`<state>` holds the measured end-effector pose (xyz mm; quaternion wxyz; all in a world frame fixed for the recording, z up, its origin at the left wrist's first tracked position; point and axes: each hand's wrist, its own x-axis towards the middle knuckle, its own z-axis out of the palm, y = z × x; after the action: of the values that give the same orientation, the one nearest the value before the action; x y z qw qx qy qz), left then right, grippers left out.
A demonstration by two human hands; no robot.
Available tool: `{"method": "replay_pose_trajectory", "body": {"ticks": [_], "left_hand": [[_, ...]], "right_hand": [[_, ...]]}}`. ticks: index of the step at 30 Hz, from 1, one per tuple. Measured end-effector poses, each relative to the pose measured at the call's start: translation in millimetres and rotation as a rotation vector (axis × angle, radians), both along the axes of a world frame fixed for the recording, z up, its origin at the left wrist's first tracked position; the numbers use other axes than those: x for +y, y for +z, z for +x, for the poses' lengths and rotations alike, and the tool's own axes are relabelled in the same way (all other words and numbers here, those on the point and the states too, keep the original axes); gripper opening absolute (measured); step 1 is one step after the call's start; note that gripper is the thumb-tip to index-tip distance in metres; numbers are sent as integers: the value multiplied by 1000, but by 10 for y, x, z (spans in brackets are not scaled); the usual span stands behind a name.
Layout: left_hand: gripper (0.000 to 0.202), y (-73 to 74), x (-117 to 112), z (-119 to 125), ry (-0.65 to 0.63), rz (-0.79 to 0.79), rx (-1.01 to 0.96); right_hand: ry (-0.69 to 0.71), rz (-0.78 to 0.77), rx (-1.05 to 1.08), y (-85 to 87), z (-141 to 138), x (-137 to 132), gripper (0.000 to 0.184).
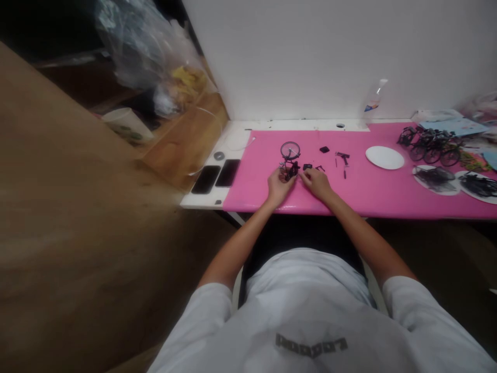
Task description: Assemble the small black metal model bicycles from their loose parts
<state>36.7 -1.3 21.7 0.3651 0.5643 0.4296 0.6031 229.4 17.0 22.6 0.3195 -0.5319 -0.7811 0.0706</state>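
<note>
A small model bicycle is in front of me, its spoked wheel pointing away over the pink table covering. My left hand is closed round the near end of its dark frame. Just to the right, my right hand has thumb and forefinger pinched close beside the frame. Whatever sits between those fingertips is too small to make out. Loose black parts lie beyond the right hand: a squarish piece, a small block and a branched piece.
At right, a white plate lies near several assembled model bicycles and plates of dark parts. Two phones lie on the left. A clear bottle stands by the wall; a plastic bag hangs back left.
</note>
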Motion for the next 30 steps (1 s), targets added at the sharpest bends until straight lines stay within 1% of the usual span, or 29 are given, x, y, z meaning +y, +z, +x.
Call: {"method": "replay_pose_trajectory", "body": {"ticks": [3, 8, 10, 13, 16, 20, 22, 23, 27, 30], "left_hand": [[33, 8, -5, 5, -6, -4, -15], [35, -13, 19, -5, 8, -6, -25], [35, -25, 30, -12, 18, -2, -13], [35, -27, 32, -17, 22, -3, 2], [35, -11, 20, -13, 10, -13, -1], [33, -1, 14, -10, 15, -16, 16], [32, -7, 22, -15, 38, -14, 36], [32, -12, 27, -20, 46, -13, 42], [32, -22, 37, -37, 56, -14, 38], [31, -10, 28, -38, 52, -11, 38]], "right_hand": [[8, -10, -16, 32, -1, -12, 43], [76, 7, 123, 81, -6, -49, 22], [101, 25, 143, 77, -3, -50, 21], [110, 42, 131, 51, 6, -30, 25], [75, 43, 78, 27, 11, -4, 34], [51, 2, -3, 30, 10, 6, 48], [54, -9, 2, 45, 6, -5, 49], [53, -8, 20, 53, 3, -14, 46], [80, 25, 126, 81, -11, -52, 21], [111, 43, 147, 79, -13, -56, 16]]}}
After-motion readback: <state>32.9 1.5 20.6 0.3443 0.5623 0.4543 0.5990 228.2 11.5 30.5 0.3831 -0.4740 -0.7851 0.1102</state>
